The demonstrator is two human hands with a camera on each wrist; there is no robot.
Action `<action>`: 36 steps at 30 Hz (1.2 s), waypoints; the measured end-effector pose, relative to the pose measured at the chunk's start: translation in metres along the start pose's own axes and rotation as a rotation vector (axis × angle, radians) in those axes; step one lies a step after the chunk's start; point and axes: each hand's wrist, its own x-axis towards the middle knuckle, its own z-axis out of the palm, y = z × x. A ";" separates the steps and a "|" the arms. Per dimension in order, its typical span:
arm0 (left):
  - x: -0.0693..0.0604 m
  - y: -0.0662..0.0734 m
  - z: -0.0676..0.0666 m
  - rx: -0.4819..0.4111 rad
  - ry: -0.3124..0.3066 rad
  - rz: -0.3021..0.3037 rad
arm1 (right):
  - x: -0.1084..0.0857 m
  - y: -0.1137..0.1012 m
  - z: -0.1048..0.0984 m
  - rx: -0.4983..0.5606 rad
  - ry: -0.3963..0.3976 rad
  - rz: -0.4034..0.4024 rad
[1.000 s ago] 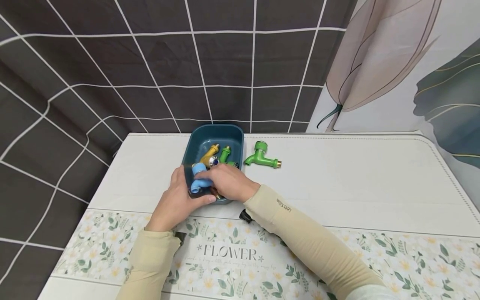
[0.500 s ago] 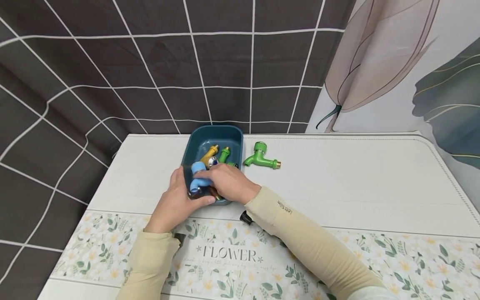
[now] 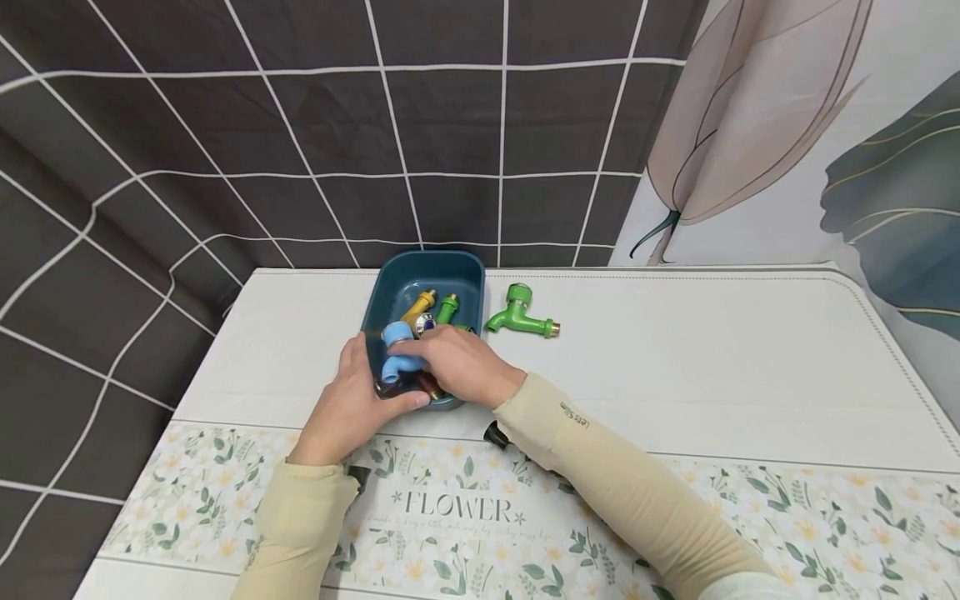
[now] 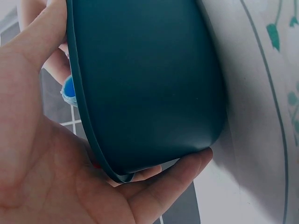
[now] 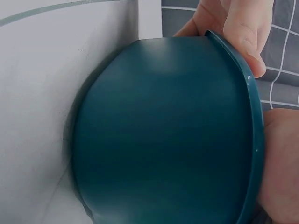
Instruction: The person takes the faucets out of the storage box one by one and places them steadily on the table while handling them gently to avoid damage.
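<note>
Left hand (image 3: 349, 408) gripping, right hand (image 3: 468, 364) holding

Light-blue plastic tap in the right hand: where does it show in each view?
Head: the light-blue plastic tap is left of centre, slightly below mid-height.
Left wrist: only a small part, at left, above mid-height, past the dark-teal plastic basin.
Right wrist: not visible.
Shared landmark: that basin, in all three views.

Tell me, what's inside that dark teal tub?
The tub shows a yellow tap, a green tap and a partly hidden brownish piece. Fingers of the right hand hold a blue tap there too. Whatever lies beneath that hand and blue tap is covered.
</note>
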 end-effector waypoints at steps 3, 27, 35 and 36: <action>0.000 0.000 0.000 0.001 -0.001 -0.001 | -0.001 -0.001 0.000 -0.001 0.008 -0.005; 0.000 0.000 -0.001 0.000 -0.002 0.006 | -0.009 -0.007 -0.008 -0.003 0.039 -0.029; 0.001 -0.001 0.000 -0.006 0.001 0.010 | -0.012 -0.008 -0.011 0.032 0.053 -0.037; 0.001 -0.001 0.000 -0.005 0.000 0.008 | -0.012 -0.008 -0.012 0.040 0.056 -0.036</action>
